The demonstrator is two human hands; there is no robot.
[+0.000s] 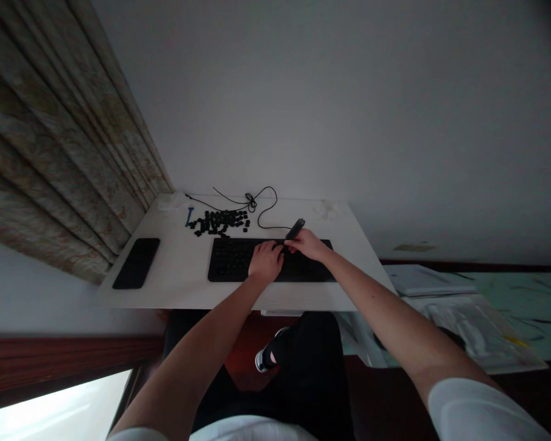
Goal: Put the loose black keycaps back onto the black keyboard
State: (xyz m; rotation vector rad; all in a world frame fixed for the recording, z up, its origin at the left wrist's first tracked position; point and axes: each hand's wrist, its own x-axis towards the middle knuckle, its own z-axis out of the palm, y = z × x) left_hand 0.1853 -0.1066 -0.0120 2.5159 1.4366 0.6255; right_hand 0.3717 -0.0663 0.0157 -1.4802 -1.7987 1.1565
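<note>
Although the 2 hands meet over the black keyboard [232, 260], only the right hand [307, 244] clearly holds something: its fingers close narrowly around a black stick-shaped tool [296, 228], whose long axis slants up and to the right, away from the person. The left hand [266, 262] lies curved on the keys near the middle of the keyboard. Whether it pinches anything I cannot tell, because its fingertips are hidden where they meet the right hand.

The keyboard lies with its long axis along the front edge of the white worktop [179, 272], close to that edge and right of centre. Its keys are too small to make out in detail. Beyond its rear left corner, toward the far edge, is a heap of loose black keycaps [218, 222], nearer the left hand than the right. A small blue object [189, 216] lies at the heap's left end. A looped black cable [257, 205] runs along the far edge, and a black smartphone [136, 263] lies near the left edge, well apart from the keyboard.
</note>
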